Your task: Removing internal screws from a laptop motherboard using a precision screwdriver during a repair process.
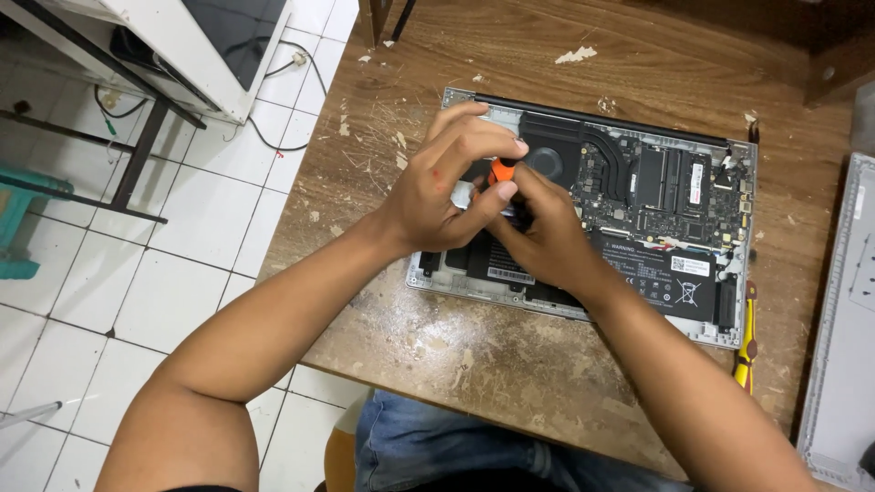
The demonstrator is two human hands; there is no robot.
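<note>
An opened laptop (720, 164) lies bottom-up on the worn wooden table (510, 364), its circuit board, fan and black battery (665, 273) exposed. Both my hands meet over its left half. My left hand (442, 187) arches over the top, fingers bent, thumb pressing toward a small orange tool (500, 170). My right hand (542, 228) comes from below and grips the same orange tool, whose tip is hidden between the hands. A small pale piece (463, 193) shows beneath my left fingers.
A yellow-handled screwdriver (747, 342) lies at the laptop's right edge. A grey laptop cover (843, 346) rests at the far right. White tiled floor (182, 273), a white appliance (214, 50) with cables and a metal stand are to the left.
</note>
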